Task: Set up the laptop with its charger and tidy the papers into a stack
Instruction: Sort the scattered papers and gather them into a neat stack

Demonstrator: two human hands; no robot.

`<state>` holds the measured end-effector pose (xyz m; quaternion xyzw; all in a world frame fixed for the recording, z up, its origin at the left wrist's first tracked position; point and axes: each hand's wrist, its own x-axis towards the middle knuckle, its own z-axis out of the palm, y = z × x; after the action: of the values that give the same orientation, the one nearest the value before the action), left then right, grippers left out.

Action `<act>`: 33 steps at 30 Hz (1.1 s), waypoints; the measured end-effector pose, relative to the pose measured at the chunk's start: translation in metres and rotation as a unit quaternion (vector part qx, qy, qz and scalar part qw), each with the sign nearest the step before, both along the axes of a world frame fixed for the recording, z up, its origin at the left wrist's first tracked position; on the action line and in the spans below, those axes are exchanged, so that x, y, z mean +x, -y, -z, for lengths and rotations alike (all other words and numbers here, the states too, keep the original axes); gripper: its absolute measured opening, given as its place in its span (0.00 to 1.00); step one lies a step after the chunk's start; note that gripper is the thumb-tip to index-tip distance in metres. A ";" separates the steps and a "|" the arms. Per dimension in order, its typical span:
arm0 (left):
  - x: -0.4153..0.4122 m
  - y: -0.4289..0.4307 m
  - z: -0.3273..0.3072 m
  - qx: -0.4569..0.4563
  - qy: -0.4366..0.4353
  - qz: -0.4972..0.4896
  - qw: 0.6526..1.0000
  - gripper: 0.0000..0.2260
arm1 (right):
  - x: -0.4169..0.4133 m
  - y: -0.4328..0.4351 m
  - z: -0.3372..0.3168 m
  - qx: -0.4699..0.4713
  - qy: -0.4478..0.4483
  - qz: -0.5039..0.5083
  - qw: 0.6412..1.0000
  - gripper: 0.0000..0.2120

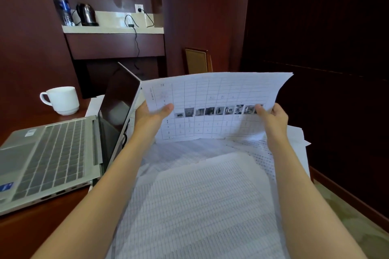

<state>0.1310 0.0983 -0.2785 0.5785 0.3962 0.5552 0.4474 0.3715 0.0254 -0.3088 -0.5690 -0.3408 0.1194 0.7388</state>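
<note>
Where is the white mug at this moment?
In the head view, the white mug stands on the desk at far left, just behind the open laptop, left of the held sheet.

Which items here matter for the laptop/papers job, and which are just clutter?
Job: laptop; sheet held by left hand and right hand; loose papers; wall-socket cable, probably the charger.
Lying about: mug; kettle; water bottle; chair.
</note>
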 end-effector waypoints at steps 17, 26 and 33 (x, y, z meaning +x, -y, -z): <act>0.002 0.026 -0.021 0.021 -0.096 0.002 0.995 0.18 | -0.011 0.048 -0.038 -0.025 0.125 0.103 0.986 0.14; 0.004 0.057 -0.006 0.095 -0.342 -0.107 0.929 0.37 | -0.002 0.090 -0.032 -0.199 -0.001 0.015 0.980 0.08; 0.007 0.061 -0.005 0.104 -0.532 0.038 0.840 0.22 | -0.026 0.112 -0.006 -0.299 0.008 -0.052 0.953 0.06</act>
<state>0.1376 0.0368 -0.2730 0.8424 0.4909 0.1831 0.1259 0.3453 -0.0869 -0.3025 -0.7462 -0.3247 0.2487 0.5252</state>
